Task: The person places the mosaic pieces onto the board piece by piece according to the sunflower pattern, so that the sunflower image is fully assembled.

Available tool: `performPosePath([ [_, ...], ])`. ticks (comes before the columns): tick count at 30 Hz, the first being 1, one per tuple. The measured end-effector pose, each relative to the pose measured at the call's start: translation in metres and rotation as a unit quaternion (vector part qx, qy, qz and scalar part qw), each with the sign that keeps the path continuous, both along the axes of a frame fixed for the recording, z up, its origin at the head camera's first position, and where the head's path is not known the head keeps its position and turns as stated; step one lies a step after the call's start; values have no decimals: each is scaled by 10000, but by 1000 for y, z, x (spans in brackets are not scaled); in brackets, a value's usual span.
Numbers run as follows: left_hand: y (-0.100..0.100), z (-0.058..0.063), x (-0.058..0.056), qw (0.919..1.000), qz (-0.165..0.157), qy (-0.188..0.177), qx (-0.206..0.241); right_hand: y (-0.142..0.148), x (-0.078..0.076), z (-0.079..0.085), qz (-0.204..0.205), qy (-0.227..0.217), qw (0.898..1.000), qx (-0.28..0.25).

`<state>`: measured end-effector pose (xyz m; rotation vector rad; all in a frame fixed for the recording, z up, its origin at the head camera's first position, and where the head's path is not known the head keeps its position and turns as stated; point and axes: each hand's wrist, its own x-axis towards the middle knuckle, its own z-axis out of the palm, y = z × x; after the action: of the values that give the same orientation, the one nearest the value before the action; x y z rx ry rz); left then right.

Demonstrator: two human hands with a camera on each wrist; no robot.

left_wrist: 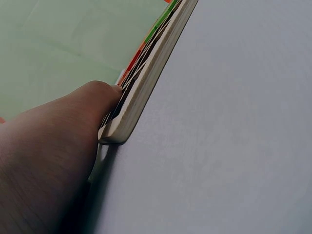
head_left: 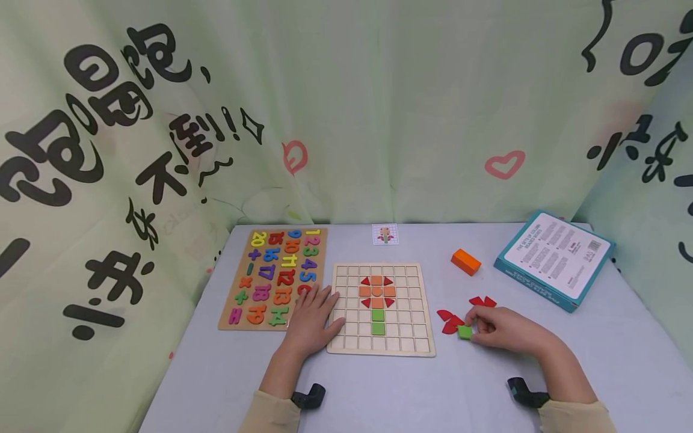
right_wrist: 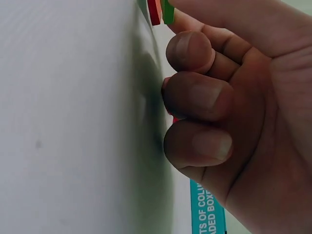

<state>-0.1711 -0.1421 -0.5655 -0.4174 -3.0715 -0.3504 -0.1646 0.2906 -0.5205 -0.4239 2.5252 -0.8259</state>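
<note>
We've got the right hand point(head_left: 506, 329) pinching a green square point(head_left: 464, 333), between 3 and 4 o'clock from the grid board point(head_left: 408, 328). We'd lift straight up, sparing the red petals point(head_left: 450, 326) at its 10; left hand point(head_left: 311, 316) lies spread at the board's 9.

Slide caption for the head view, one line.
Right hand pinches green block beside red pieces; left hand rests on grid board's edge.

Right hand point(right_wrist: 248, 109): fingers curled, thumb against green block point(right_wrist: 168, 13); red piece point(right_wrist: 154, 12) just beside. Teal box point(right_wrist: 207, 209) below, pale bench point(right_wrist: 63, 117) left.
</note>
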Motion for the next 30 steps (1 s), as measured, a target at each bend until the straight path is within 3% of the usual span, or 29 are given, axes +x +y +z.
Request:
performPosePath([
  [12,0,1,-1,9999,-42,-13,-103,-23,-4,15,286,310,9989,-185],
  [18,-1,1,-1,9999,-64,5,-116,-52,-9,21,540,429,9969,-388],
  [30,-1,-1,-2,9999,-63,45,-106,-111,-15,25,857,234,9958,-208],
])
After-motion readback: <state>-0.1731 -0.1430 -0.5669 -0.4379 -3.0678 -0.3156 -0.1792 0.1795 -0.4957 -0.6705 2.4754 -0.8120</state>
